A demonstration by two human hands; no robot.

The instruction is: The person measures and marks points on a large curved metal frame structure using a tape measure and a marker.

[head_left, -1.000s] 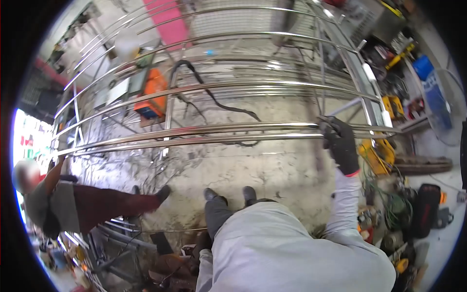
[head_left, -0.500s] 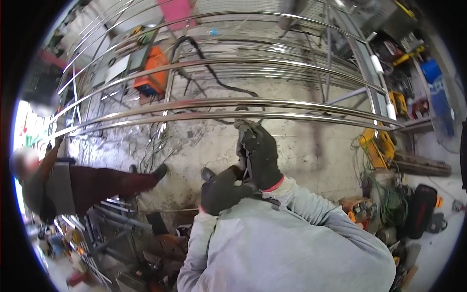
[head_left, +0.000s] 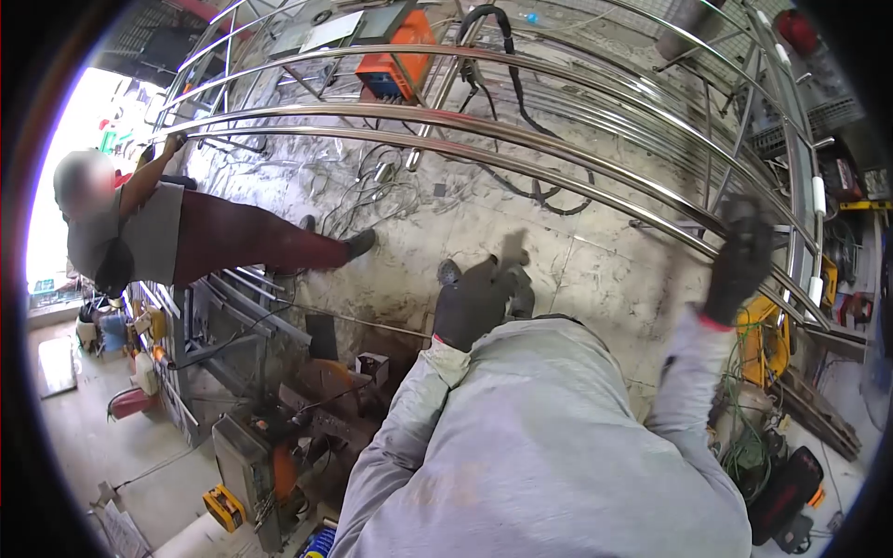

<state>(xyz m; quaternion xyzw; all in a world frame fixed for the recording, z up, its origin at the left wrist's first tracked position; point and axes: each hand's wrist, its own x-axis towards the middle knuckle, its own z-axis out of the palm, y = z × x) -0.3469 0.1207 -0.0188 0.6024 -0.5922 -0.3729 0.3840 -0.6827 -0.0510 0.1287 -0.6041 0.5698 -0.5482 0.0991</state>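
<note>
My left hand [head_left: 473, 304], in a dark glove, is in front of my chest above the floor. Its greyish fingertips are smeared by motion, and I cannot tell if they hold anything. Far to the right, my right hand [head_left: 740, 256] wears a dark glove with a red cuff edge. It is raised over the right end of two shiny steel tubes [head_left: 558, 166] and overlaps them in view; its fingers are blurred. The tubes run side by side along the near side of a large metal frame [head_left: 802, 186].
A person [head_left: 251, 232] at the left has a hand at the frame's far end. An orange machine [head_left: 395, 63] stands behind the tubes, near a black cable [head_left: 512, 84]. A yellow tool [head_left: 763, 339] lies at right. A metal stand [head_left: 246, 465] with tools is at lower left.
My hands have come apart: the right moved far right to the tubes' end, the left stayed near my chest. The view has turned, and the frame now slopes down to the right.
</note>
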